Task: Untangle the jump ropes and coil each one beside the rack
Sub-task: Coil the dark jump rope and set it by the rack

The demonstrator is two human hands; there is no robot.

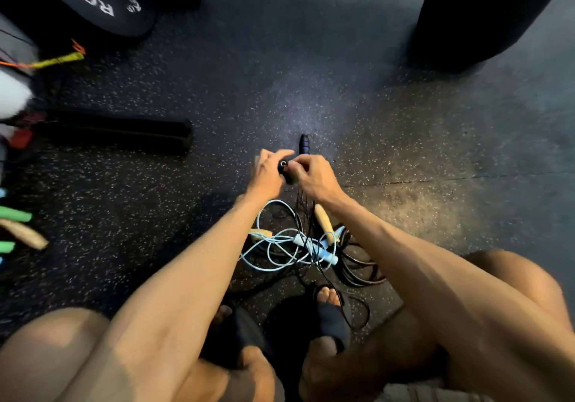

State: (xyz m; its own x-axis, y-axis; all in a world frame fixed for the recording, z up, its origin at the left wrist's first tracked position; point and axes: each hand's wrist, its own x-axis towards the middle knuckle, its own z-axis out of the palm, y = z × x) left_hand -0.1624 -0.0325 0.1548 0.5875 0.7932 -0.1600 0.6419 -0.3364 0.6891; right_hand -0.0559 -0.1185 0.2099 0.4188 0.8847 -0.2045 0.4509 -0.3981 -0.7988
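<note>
- Reading "ROG" in white letters, the round black rubber weight plate (93,0) leans at the far left (its smaller numerals are too blurred to make out).
- The dark rubber floor flecked with pale specks (217,90) carries a long black bar (124,134) lying flat at left and a big black cylinder (485,12) at far right.
- The left hand (269,176) curls around a short black jump-rope handle with a ringed end cap (284,167); the right hand (314,179) pinches the same handle from the other side.
- A black handle with purple bands (304,145) pokes out just beyond the right knuckles; whether it is gripped, I cannot tell.
- Below the wrists lies the tangle: pale blue rope (273,246), black rope loops (357,266), pale wooden handle (322,221).
</note>
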